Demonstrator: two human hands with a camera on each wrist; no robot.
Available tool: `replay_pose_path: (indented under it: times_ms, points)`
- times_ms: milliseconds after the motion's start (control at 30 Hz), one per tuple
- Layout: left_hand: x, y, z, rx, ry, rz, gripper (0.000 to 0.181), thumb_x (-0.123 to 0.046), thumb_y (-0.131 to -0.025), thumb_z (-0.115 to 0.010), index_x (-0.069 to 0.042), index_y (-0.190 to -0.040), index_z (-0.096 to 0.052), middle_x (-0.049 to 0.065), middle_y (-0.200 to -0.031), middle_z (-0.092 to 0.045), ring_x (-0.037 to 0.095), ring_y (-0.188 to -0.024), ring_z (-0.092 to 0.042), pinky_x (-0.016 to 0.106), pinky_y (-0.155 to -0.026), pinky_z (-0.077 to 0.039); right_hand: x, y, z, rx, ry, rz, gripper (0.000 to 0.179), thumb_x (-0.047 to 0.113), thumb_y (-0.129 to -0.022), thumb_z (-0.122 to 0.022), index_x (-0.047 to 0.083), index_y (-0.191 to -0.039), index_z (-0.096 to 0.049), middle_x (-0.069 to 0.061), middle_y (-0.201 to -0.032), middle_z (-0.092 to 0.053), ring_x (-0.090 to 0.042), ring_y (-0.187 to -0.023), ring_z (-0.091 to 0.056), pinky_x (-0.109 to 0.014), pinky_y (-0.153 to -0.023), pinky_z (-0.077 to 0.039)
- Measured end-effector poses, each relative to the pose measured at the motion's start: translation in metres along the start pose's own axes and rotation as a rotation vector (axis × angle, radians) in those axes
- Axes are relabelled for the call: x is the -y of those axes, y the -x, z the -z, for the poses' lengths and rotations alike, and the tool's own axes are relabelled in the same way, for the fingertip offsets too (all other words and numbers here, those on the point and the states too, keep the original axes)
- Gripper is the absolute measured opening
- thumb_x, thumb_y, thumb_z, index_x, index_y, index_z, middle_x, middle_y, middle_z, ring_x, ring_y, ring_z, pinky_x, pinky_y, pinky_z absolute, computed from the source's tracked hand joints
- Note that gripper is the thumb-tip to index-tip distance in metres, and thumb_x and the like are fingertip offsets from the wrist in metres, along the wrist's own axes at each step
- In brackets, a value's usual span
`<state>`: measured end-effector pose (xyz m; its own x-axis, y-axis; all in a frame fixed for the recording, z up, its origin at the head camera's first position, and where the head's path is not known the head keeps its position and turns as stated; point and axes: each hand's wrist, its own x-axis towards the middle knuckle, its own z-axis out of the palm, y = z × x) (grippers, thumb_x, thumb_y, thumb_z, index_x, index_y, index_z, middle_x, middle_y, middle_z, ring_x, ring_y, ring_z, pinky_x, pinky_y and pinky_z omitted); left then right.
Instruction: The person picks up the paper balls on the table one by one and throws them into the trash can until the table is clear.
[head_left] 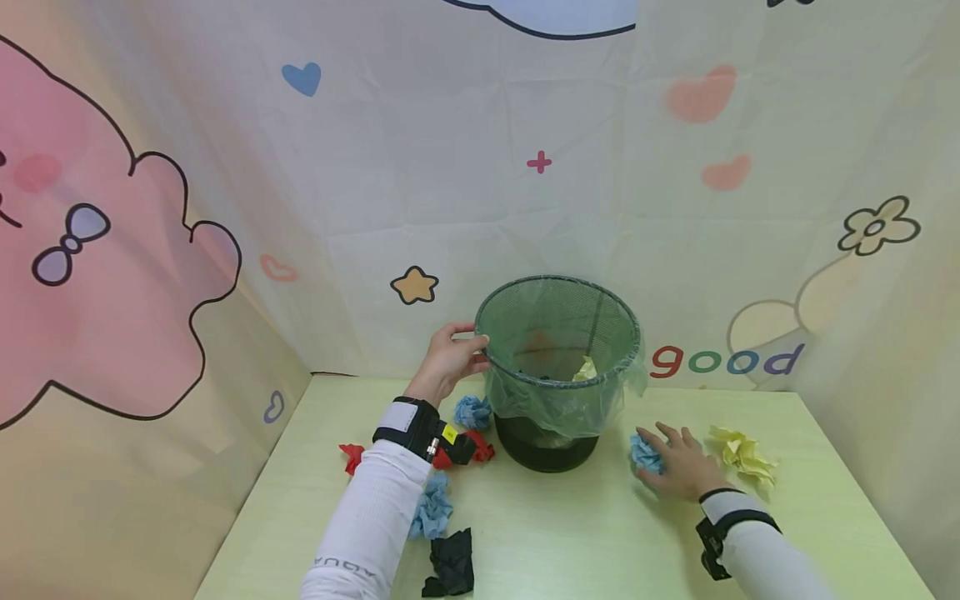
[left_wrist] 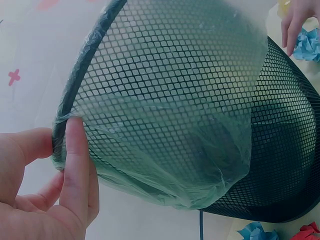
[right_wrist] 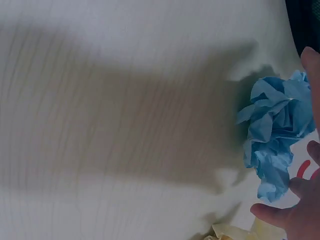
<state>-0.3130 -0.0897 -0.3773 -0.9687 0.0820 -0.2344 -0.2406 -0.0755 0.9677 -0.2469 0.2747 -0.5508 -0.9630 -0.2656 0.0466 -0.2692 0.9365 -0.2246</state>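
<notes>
A black mesh wastebasket point(head_left: 534, 454) with a thin green plastic liner point(head_left: 558, 408) over its rim stands on the table. At the left side of the rim, my left hand point(head_left: 447, 360) pinches the lined edge between thumb and fingers, as the left wrist view also shows at the rim point(left_wrist: 90, 50). To the right of the basket, my right hand point(head_left: 686, 464) reaches over a crumpled blue paper ball point(head_left: 645, 454), fingers spread. The right wrist view has this blue paper point(right_wrist: 277, 125) between thumb and fingers, which are not closed round it. Inside the basket a yellow paper point(head_left: 587, 368) shows.
Crumpled yellow paper point(head_left: 744, 457) lies just right of my right hand. Left of the basket are blue paper balls point(head_left: 472, 412) point(head_left: 431, 507), red papers point(head_left: 351, 457) partly behind my left arm, and black paper point(head_left: 452, 562) near the front. A printed cloth point(head_left: 450, 183) hangs behind the table.
</notes>
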Motion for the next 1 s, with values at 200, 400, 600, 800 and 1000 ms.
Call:
replay_pose_path:
  times_ms: [200, 400, 600, 800, 1000]
  points:
    - [0.001, 0.0, 0.0, -0.002, -0.004, 0.0, 0.039, -0.012, -0.09, -0.06, -0.008, -0.126, -0.044, 0.01, -0.094, -0.054, 0.017, -0.069, -0.058, 0.025, -0.065, -0.055, 0.007, 0.001, -0.01, 0.03, 0.0, 0.025, 0.07, 0.044, -0.076, -0.07, 0.013, -0.134, -0.044, -0.027, -0.134, -0.039, -0.063, -0.114, -0.034, -0.073, -0.071, -0.039]
    - [0.0, 0.0, 0.0, 0.003, -0.003, 0.002, 0.041, -0.012, -0.09, -0.06, -0.008, -0.127, -0.044, 0.01, -0.092, -0.054, 0.017, -0.068, -0.059, 0.025, -0.065, -0.055, 0.008, 0.007, -0.022, 0.115, -0.006, 0.035, 0.062, 0.038, -0.076, -0.071, 0.011, -0.128, -0.049, -0.024, -0.123, -0.047, -0.055, -0.101, -0.047, -0.064, -0.069, -0.045]
    - [0.0, 0.001, 0.0, 0.005, -0.005, -0.001, 0.04, -0.012, -0.09, -0.06, -0.009, -0.126, -0.044, 0.01, -0.093, -0.055, 0.017, -0.069, -0.059, 0.025, -0.065, -0.055, 0.009, 0.009, -0.027, 0.079, 0.029, 0.042, 0.048, 0.032, -0.076, -0.072, 0.015, -0.117, -0.054, -0.014, -0.104, -0.049, -0.039, -0.087, -0.049, -0.051, -0.056, -0.049]
    - [-0.001, 0.001, -0.001, -0.002, -0.018, 0.007, 0.039, -0.013, -0.09, -0.06, -0.01, -0.125, -0.045, 0.01, -0.092, -0.055, 0.016, -0.067, -0.059, 0.024, -0.064, -0.055, 0.008, 0.01, -0.028, 0.061, 0.037, 0.057, 0.039, 0.023, -0.075, -0.07, 0.013, -0.108, -0.054, -0.009, -0.091, -0.045, -0.028, -0.075, -0.044, -0.042, -0.053, -0.047]
    - [-0.001, 0.002, -0.001, 0.0, -0.01, 0.009, 0.039, -0.013, -0.09, -0.06, -0.01, -0.125, -0.045, 0.01, -0.093, -0.055, 0.016, -0.069, -0.06, 0.024, -0.064, -0.055, 0.009, 0.009, -0.027, 0.085, 0.03, 0.068, 0.035, 0.017, -0.074, -0.069, 0.007, -0.103, -0.052, -0.01, -0.084, -0.047, -0.026, -0.067, -0.047, -0.041, -0.053, -0.045]
